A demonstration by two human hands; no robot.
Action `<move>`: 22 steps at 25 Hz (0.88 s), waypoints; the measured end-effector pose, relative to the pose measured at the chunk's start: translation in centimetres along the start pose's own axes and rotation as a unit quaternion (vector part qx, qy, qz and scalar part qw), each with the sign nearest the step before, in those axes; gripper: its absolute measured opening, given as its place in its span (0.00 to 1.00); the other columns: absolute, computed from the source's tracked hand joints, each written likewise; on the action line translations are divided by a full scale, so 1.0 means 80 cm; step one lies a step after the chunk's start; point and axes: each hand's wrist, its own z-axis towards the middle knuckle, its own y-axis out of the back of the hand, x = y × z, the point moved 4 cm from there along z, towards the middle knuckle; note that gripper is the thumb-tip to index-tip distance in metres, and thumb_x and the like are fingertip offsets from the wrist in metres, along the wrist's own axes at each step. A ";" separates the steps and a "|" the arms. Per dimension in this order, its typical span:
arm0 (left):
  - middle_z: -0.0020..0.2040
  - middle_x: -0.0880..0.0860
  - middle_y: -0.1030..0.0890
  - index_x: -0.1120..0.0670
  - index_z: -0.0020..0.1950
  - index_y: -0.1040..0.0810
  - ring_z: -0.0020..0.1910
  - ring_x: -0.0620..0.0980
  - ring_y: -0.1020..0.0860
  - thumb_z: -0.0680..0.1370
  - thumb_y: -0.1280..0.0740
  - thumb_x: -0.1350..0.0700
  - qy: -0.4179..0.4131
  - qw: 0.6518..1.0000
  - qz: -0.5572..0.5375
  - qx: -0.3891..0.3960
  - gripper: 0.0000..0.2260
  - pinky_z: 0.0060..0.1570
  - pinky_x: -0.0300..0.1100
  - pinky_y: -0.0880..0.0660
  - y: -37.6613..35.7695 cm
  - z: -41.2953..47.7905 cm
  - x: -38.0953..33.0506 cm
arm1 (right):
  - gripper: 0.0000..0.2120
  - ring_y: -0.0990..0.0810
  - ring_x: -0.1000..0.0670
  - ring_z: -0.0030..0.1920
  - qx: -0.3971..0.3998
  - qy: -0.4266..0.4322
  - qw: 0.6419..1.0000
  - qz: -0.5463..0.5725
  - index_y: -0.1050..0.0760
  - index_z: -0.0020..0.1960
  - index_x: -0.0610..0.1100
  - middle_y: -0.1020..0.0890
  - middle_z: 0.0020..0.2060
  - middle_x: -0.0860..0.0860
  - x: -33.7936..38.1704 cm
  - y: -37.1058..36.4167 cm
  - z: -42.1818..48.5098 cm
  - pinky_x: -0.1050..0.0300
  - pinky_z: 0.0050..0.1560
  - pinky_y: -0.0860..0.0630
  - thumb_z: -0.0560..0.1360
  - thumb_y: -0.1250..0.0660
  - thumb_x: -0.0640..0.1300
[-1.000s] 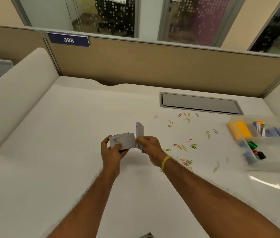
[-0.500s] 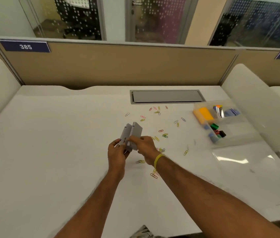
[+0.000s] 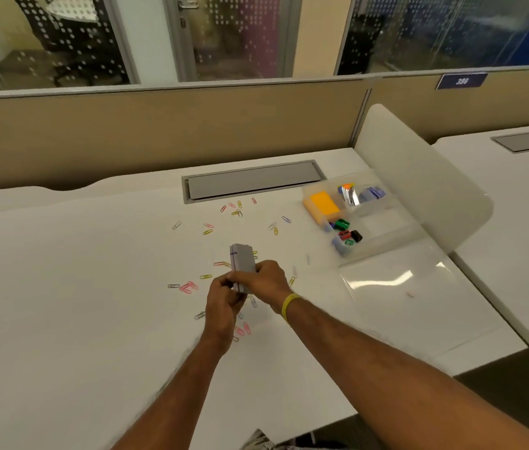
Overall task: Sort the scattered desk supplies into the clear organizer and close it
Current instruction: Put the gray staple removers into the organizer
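A stack of small grey boxes [image 3: 242,262] stands upright above the white desk [image 3: 61,303]. My left hand [image 3: 224,295] grips its lower end and my right hand [image 3: 266,278] holds it from the right. Several coloured paper clips [image 3: 188,286] lie scattered on the desk around and beyond my hands. The clear organizer [image 3: 383,222] sits open at the right, its flat lid [image 3: 396,287] lying toward me. Inside it are an orange pad [image 3: 324,203], coloured binder clips [image 3: 345,233] and other small supplies.
A grey cable hatch [image 3: 253,180] is set in the desk's far side below the tan partition [image 3: 159,138]. A white curved divider [image 3: 419,177] stands just right of the organizer, with a neighbouring desk [image 3: 516,222] beyond it.
The two separate grey boxes have been brought together into one upright stack between my hands. My view has swung right, bringing the organizer nearer the middle.
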 end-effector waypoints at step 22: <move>0.60 0.53 0.22 0.51 0.59 0.26 0.61 0.51 0.24 0.81 0.43 0.62 0.015 0.953 0.283 0.112 0.11 0.63 0.50 0.27 -0.236 0.073 0.083 | 0.32 0.20 0.44 0.53 -0.152 -0.009 0.973 -0.173 0.27 0.61 0.40 0.20 0.56 0.44 -0.039 0.372 0.112 0.55 0.50 0.20 0.64 0.20 0.52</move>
